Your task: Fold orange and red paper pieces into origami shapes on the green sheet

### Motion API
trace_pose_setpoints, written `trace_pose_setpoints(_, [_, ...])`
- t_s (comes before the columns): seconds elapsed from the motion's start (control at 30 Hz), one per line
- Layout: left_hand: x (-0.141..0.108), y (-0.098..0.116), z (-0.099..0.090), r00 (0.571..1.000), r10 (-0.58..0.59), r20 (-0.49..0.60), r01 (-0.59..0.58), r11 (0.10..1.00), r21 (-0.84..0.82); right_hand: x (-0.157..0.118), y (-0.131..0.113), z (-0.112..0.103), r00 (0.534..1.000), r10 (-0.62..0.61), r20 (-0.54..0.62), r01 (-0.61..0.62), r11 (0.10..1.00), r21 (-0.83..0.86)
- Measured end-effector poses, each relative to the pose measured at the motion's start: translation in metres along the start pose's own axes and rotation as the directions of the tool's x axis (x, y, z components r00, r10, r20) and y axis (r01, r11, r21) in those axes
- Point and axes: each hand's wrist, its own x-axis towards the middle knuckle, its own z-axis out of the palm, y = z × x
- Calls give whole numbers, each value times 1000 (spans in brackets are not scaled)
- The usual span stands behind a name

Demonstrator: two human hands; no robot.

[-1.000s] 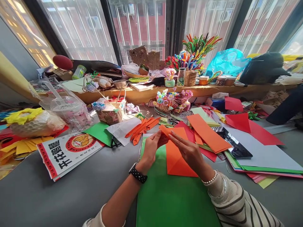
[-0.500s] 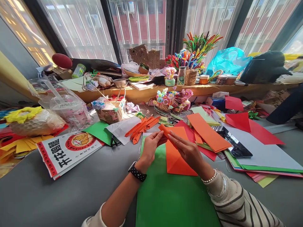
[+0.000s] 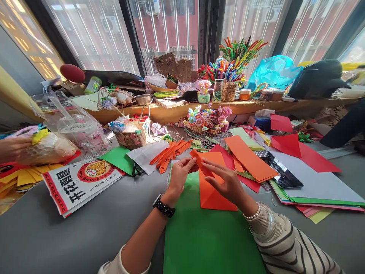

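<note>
My left hand (image 3: 180,174) pinches the folded orange strip (image 3: 197,156) at nine o'clock, right hand (image 3: 230,184) loosely open against it; likely light, crease-prone, so I'd hold edges

A grey table (image 3: 114,217) bears a green sheet (image 3: 211,239). Left of it lies a printed bag (image 3: 82,182); right, stacked paper (image 3: 325,186)

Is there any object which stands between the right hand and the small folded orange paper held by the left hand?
Nothing visible does: the right hand is right at the folded orange paper, which the left hand pinches.
</note>
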Motion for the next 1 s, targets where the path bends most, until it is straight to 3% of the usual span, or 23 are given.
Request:
trace_pose_setpoints(0.13, [-6,1,5,981,-44,186,25,995,100,5,-1,-7,943,331,-38,-308,909,280])
trace_pose_setpoints(0.2, [-10,1,8,958,-73,278,26,986,167,6,0,-9,912,410,6,-384,850,361])
trace_pose_setpoints(0.3, [-14,1,11,942,-77,326,-2,972,235,7,1,-11,880,473,43,-449,797,405])
trace_pose_setpoints(0.47, [-15,0,11,943,-60,328,-30,964,264,7,0,-11,857,510,73,-489,760,428])
trace_pose_setpoints(1.0, [-13,-3,11,938,-68,339,-23,966,256,6,1,-8,860,508,42,-466,750,470])
